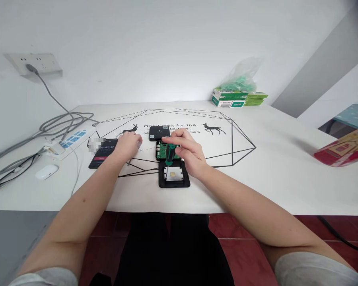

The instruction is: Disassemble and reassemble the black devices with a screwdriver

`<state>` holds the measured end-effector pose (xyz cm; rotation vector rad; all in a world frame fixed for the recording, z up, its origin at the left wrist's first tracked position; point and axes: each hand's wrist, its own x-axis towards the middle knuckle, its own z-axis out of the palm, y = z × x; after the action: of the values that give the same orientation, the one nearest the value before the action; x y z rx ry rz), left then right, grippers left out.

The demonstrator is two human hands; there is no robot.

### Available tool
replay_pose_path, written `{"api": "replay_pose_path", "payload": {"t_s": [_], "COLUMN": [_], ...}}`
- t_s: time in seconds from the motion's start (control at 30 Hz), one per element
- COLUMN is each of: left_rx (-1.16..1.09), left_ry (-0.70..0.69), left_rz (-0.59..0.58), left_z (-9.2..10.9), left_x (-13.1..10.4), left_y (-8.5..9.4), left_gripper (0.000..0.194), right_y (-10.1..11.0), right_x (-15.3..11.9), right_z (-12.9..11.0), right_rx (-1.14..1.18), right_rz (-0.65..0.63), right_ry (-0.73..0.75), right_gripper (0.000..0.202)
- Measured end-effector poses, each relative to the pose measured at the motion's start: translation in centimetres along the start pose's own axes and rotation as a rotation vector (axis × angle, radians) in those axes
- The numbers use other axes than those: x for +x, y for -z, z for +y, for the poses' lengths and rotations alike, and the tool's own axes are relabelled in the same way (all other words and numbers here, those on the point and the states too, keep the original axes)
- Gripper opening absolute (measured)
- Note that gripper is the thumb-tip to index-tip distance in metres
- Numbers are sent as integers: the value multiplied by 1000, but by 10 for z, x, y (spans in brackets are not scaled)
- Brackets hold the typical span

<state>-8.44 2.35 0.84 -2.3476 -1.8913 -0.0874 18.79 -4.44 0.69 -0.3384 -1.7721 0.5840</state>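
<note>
Screwdriver (170,154) in right hand (191,154), board (161,152) partly hidden

Left hand (129,143) palm-down; right hand (192,154) turned inward, index finger (173,140) extended.

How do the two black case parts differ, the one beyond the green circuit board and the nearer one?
The far part shows a closed face with small labels; the near part is open, showing a silver plate inside. The screwdriver points into the near part, not the far part. Both are black and squarish.
</note>
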Motion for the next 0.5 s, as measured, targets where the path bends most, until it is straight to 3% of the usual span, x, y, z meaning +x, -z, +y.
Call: {"api": "replay_pose_path", "payload": {"t_s": [0.13,0.23,0.5], "left_rx": [-41,-33,19], "left_ry": [-111,-177,-215], "left_rz": [-36,-70,-36], "left_z": [-4,-3,1], "left_x": [0,-2,-3], "left_y": [-5,-9,-12], "left_gripper": [35,39,33], "right_y": [2,-1,-17], "right_x": [1,2,-6], "right_z": [3,2,4], "right_rx": [37,13,85], "right_rz": [33,28,79], "right_ry": [-4,-20,-89], "right_gripper": [45,34,34]}}
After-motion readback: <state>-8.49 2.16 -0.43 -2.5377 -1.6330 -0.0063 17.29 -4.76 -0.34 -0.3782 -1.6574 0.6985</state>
